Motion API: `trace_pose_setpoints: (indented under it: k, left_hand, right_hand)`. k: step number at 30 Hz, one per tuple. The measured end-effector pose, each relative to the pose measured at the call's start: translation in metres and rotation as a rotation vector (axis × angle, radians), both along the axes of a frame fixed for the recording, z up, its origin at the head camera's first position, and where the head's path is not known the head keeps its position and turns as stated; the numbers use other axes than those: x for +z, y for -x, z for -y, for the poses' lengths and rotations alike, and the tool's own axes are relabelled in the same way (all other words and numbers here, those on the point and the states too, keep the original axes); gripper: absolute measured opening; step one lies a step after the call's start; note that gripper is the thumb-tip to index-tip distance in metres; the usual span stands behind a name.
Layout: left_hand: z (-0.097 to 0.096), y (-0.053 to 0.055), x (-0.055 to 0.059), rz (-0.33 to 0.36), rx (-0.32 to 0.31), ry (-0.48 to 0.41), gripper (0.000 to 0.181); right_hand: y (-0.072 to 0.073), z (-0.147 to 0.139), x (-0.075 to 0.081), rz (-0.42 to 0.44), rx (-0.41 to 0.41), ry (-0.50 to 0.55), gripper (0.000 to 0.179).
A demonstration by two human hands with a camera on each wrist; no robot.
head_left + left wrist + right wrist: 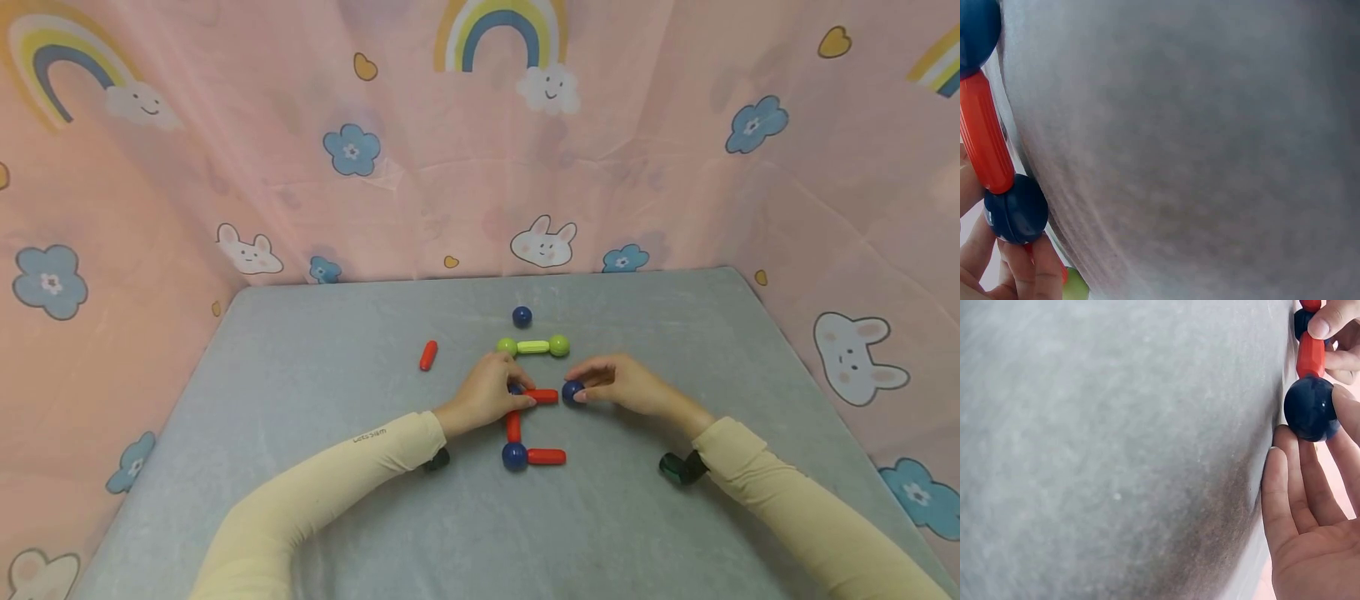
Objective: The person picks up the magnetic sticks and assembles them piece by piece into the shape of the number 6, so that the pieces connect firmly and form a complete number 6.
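Note:
In the head view my left hand (487,390) grips a blue ball (514,388) and the near end of a red rod (543,397) that points right. From that ball another red rod (513,427) runs down to a second blue ball (515,457), which has its own red rod (547,457) pointing right. My right hand (618,385) pinches a loose-looking blue ball (573,392) between thumb and fingers, right at the rod's free end. The right wrist view shows this blue ball (1311,409) lined up with the red rod (1310,355).
Just beyond my hands lies a green rod (533,347) with a green ball (559,345) at each end. A single blue ball (522,317) sits farther back, and a lone red rod (428,355) is at left. The grey table (337,333) meets a pink patterned curtain (420,217).

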State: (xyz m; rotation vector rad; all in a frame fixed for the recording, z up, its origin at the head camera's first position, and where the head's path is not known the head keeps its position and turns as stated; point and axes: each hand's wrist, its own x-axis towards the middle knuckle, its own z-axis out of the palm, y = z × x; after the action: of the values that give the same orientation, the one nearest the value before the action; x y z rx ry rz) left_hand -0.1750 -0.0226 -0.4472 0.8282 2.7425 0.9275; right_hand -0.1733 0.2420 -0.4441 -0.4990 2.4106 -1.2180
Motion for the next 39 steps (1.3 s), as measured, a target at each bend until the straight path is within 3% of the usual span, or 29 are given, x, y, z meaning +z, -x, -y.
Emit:
trace_pose_setpoints:
  k: [39]
  left_hand:
    - [0.0009,0.0002,-0.0012,-0.012,0.004,-0.004,0.022]
  right_hand:
    - [0.0035,0.0045,-0.0017,0.020,0.056,-0.007,0.035]
